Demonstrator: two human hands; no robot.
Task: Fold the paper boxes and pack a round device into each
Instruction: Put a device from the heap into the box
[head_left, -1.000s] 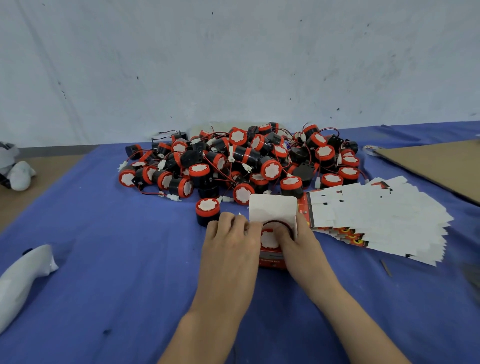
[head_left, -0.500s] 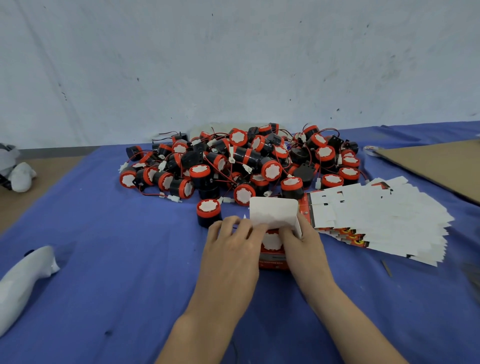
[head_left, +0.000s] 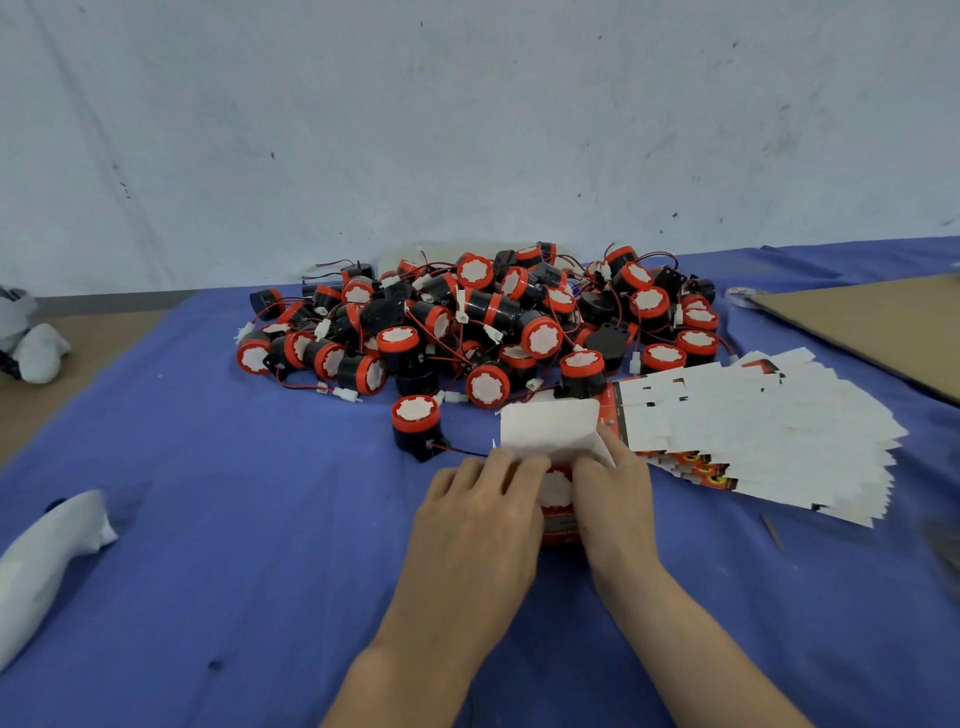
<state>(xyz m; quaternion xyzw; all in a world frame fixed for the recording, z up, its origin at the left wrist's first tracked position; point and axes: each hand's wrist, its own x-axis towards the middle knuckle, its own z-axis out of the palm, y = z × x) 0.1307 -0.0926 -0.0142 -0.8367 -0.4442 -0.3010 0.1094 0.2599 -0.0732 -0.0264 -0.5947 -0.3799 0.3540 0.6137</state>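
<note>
Toward the near edge of the blue worktop (head_left: 260, 519), midway along: gripping a small red box (head_left: 558, 530) with the left hand (head_left: 478, 519), pinching its right side with the right hand (head_left: 615, 499). Round device (head_left: 556, 488) seated inside, white flap (head_left: 550, 428) standing up behind. Pile of devices (head_left: 467, 322) at the far edge, flat boxes (head_left: 753, 431) fanned toward the right edge.

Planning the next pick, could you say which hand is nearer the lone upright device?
Left. The left hand is just right of the device; the right hand is beyond the box.

Pile of red-and-black round devices (head_left: 483, 322) lay behind red paper box (head_left: 553, 436); fanned flat white cardboard blanks (head_left: 753, 426) just right of it.
</note>
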